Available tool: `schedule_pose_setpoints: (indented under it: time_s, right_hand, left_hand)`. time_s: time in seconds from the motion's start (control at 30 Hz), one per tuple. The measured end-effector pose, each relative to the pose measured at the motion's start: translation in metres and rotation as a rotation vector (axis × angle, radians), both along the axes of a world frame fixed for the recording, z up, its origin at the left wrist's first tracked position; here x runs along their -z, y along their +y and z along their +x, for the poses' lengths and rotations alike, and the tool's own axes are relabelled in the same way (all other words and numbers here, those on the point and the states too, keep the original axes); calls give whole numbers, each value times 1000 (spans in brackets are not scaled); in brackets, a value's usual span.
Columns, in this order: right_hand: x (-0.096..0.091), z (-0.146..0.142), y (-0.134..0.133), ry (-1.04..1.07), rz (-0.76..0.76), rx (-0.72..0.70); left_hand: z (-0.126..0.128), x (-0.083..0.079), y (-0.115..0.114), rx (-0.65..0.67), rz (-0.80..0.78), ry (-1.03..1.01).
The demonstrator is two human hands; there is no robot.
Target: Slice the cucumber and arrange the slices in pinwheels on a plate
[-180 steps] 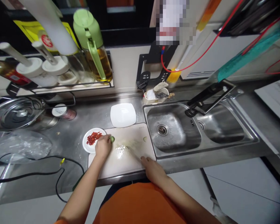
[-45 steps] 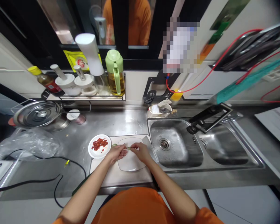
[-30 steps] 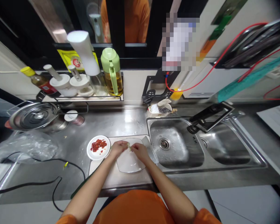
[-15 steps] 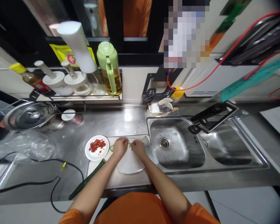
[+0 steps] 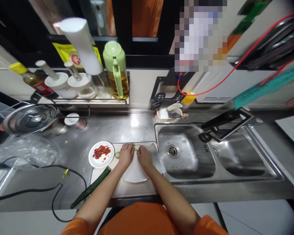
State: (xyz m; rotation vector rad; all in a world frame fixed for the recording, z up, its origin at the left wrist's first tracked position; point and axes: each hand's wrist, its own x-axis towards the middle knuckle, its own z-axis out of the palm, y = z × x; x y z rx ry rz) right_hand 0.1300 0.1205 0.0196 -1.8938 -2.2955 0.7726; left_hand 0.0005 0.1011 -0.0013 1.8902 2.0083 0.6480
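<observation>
My left hand [image 5: 125, 155] and my right hand [image 5: 144, 155] meet over a square white plate [image 5: 135, 172] that lies on a pale cutting board [image 5: 127, 188]. Both are closed in a pinch around small pale-green slices [image 5: 136, 149] at the plate's far edge. A cut green cucumber end [image 5: 117, 155] lies just left of my left hand. A long dark cucumber [image 5: 90, 188] slants across the board's left corner. A round white dish of chopped red chili [image 5: 101, 153] sits left of the board.
A double steel sink [image 5: 210, 153] with a black tap [image 5: 222, 124] is to the right. A pot lid [image 5: 30, 119], a plastic bag [image 5: 24, 151] and black cables [image 5: 39, 189] lie left. Oil and seasoning bottles [image 5: 115, 71] stand on a rack behind.
Six seconds ago the white plate stood behind the board and my hands were apart. It now lies on the board, and both hands have closed together over its far edge.
</observation>
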Motion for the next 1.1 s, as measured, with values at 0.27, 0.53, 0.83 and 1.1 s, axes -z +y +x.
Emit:
schedule_pose_setpoints:
  time_s: [0.27,0.53,0.83,1.1]
  right_hand:
    - [16,16,-36,-58,332,-337]
    - [25,13,-43,-132,288,-331]
    - [21,12,-45,-156,292,-328]
    - [13,11,-43,-164,277,-331]
  left_hand:
    - [-2,2,-5,56,35,45]
    - [0,6,-11,79,49,67]
    - [1,6,-13,84,54,88]
    - [0,5,-12,78,52,115]
